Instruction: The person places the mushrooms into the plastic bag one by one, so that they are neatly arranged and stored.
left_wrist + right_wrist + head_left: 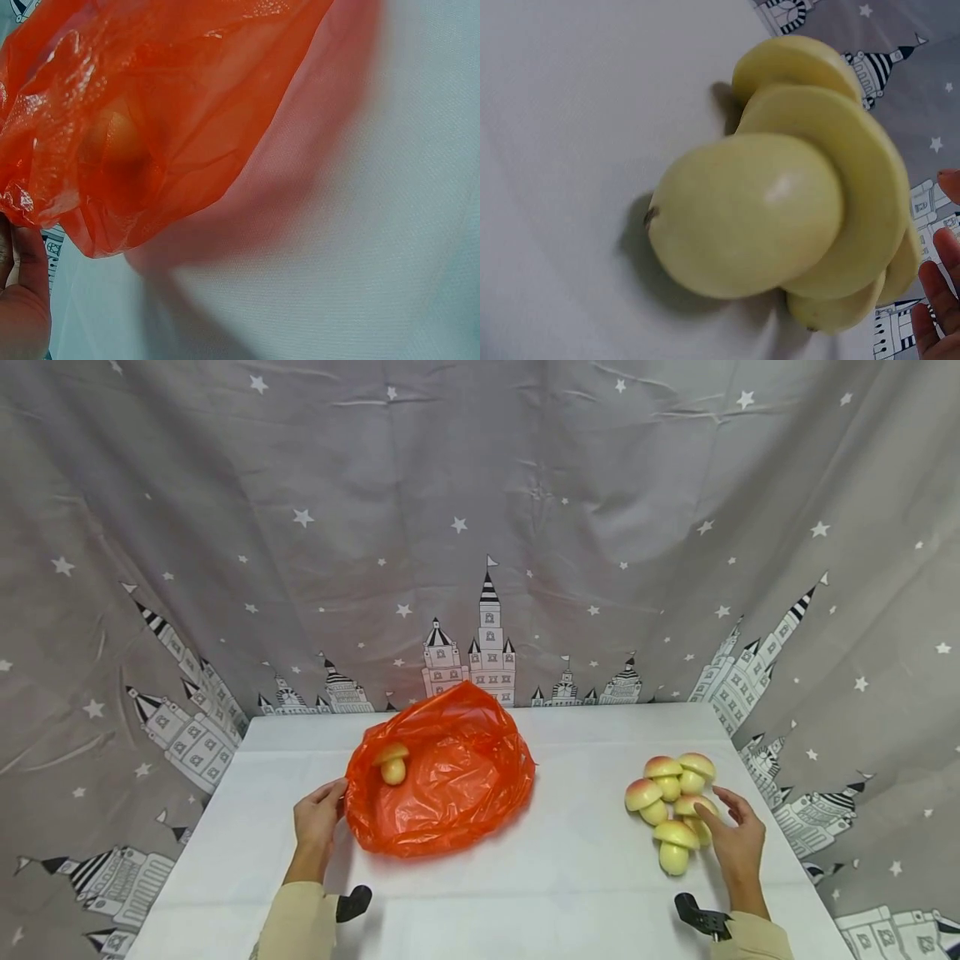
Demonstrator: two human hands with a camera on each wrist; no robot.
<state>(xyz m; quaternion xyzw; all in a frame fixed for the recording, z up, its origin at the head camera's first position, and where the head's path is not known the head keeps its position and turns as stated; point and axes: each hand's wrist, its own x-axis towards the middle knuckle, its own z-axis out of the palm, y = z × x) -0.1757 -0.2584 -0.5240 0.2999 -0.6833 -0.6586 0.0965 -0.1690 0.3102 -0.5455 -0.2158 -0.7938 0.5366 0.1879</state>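
A thin red plastic bag (450,785) lies spread with its mouth facing up, and one toy mushroom (393,770) is inside, near its left wall. My left hand (318,818) pinches the bag's left rim between thumb and fingers. In the left wrist view the mushroom shows only as a dim yellowish shape through the bag (195,135). Several yellow toy mushrooms (674,858) with reddish-topped caps sit clustered on the right. Beside them is my right hand (738,847), thumb and fingers spread with nothing between; whether its thumb touches a cap I cannot tell.
Both hands are over a table with a white cover (577,860). A grey curtain (540,527) printed with stars and castles hangs behind the table and along its sides. Black wrist mounts (697,914) project inward from the sleeves.
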